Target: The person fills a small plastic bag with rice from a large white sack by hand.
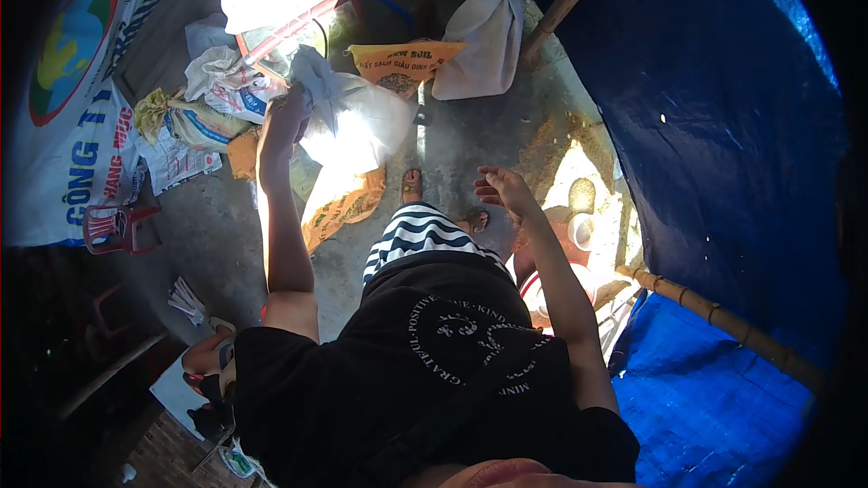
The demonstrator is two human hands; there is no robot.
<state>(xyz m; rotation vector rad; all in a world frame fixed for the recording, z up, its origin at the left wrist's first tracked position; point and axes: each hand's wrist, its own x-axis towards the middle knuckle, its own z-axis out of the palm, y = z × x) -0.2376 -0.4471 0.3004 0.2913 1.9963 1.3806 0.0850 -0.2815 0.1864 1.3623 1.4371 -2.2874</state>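
Observation:
My left hand point(286, 117) is closed around the gathered grey neck of a whitish sack point(366, 126). The sack's body bulges to the right of the hand, bright in the sunlight. Below it is an orange printed bag point(348, 203), partly covered by the sack. My right hand point(506, 192) hangs in the air beside my striped shorts point(429, 235), its fingers loosely bent and apart, holding nothing. Just past the held sack are an orange "New Soil" bag point(405, 61) and a tall tied white sack point(484, 41).
More filled sacks point(203, 122) lie along the left. A red plastic chair point(117, 228) stands at far left. Red and white basins point(551, 285) are at right by a bamboo pole point(723, 321) and blue tarp point(705, 126). Another person point(212, 380) is at lower left.

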